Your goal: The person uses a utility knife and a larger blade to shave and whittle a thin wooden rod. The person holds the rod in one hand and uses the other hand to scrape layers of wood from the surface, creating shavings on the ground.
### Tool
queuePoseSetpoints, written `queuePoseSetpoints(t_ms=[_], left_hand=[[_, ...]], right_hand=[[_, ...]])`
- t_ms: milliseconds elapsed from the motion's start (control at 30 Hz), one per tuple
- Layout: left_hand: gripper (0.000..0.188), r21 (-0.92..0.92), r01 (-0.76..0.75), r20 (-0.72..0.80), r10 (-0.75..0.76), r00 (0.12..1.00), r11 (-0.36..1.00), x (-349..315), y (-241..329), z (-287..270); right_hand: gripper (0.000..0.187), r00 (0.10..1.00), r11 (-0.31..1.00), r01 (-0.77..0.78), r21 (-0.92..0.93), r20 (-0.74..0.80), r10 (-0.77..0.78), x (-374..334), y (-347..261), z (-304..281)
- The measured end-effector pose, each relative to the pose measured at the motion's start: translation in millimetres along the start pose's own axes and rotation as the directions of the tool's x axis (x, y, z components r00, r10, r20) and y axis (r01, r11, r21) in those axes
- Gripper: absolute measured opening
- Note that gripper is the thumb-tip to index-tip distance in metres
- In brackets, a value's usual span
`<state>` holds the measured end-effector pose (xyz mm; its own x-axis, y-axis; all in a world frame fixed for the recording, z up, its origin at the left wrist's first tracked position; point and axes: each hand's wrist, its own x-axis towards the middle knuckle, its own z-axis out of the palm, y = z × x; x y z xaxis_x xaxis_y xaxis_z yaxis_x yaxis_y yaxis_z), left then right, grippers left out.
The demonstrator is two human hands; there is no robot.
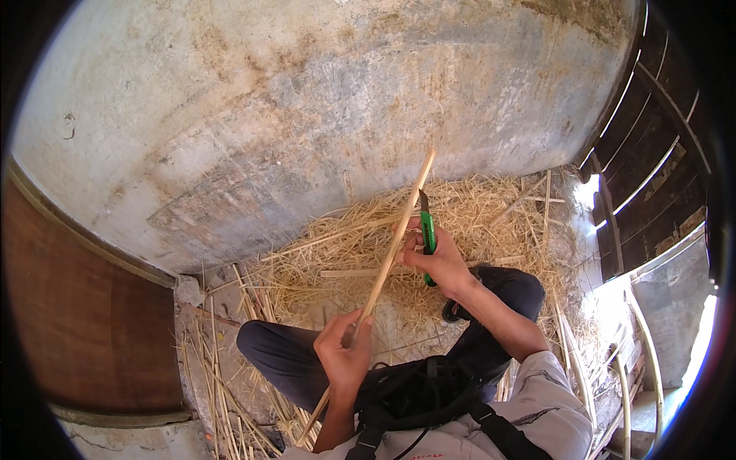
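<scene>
A long, pale bamboo strip runs slantwise in front of me, its far end up toward the wall and its near end down past my left forearm. My left hand is closed around its lower part. My right hand grips a green utility knife whose dark blade is out and points away from me, beside the strip. The fingertips of that hand also lie against the strip's middle. The blade's tip is close to the strip; whether they touch I cannot tell.
Curly shavings heap against the stained wall. Thin bamboo sticks lie at the left by a brown wooden panel. Longer poles lean at the right, below dark slatted boards. My bent knees flank the work.
</scene>
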<state>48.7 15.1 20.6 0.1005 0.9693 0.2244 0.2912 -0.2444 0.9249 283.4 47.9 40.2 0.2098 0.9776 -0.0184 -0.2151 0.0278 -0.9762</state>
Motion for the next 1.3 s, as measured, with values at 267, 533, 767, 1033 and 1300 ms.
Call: queuePoseSetpoints(t_ms=[267,533,767,1033,1300], left_hand=[[0.018,-0.034,-0.003,-0.050,0.001,0.999,0.999,13,-14,-10],[0.020,-0.295,0.198,0.113,-0.171,0.979,0.935,15,-10,-22],[0.020,-0.420,0.293,0.222,-0.216,0.951,0.859,15,2,-26],[0.022,-0.413,0.333,0.277,-0.231,0.933,0.848,12,11,-28],[0.024,-0.406,0.320,0.264,-0.226,0.938,0.856,11,14,-28]], right_hand=[[0.054,0.989,0.996,0.050,-0.075,0.141,-0.039,-12,2,15],[0.040,0.989,0.998,0.069,0.003,0.133,-0.069,-10,-10,2],[0.034,0.966,0.943,0.249,-0.221,-0.016,-0.258,-7,1,-7],[0.025,0.839,0.590,0.493,-0.640,0.171,-0.516,-10,-10,-3],[0.026,0.743,0.461,0.612,-0.643,0.266,-0.614,-11,-8,-6]])
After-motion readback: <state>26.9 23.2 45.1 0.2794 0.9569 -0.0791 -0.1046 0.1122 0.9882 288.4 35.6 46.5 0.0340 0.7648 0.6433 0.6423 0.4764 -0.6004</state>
